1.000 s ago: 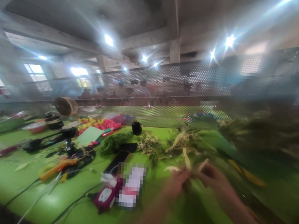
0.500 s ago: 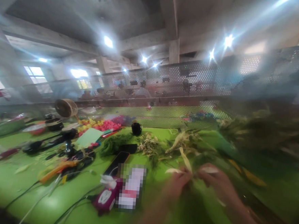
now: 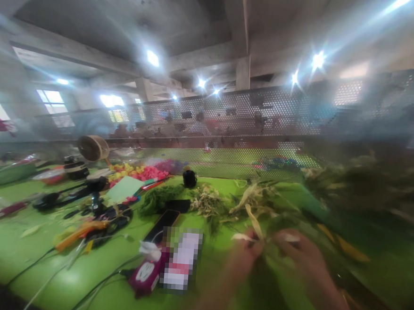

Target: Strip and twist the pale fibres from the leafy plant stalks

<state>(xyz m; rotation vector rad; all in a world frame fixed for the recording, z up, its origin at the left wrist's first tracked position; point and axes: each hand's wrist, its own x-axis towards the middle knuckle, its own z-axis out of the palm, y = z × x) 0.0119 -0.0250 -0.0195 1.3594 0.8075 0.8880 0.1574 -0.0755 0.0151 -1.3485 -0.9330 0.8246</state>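
My left hand [image 3: 247,253] is closed on a pale yellowish leaf strip [image 3: 254,222], which sticks up past the fingers. A second pale tip points left from the same grip. Close by on the right, my right hand [image 3: 297,251] has its fingers drawn together with a whitish spot at the thumb; blur hides what they hold, if anything. Beyond both hands lies a pile of dry-looking pale leaves [image 3: 250,196] on the green table [image 3: 216,278]. A bunch of small pale sprigs [image 3: 207,200] is beside that pile.
To the left are a phone [image 3: 162,225], a purple power box [image 3: 145,273] with cables and an orange-handled tool [image 3: 79,235]. Pink and yellow petals [image 3: 152,172] lie farther back. At right stands a large leafy heap [image 3: 364,185]. A perforated screen [image 3: 230,123] closes the back.
The view has tilted slightly, so the background sits a little lower. My hands have shifted only slightly, and the left one keeps its grip on the leaf strip.
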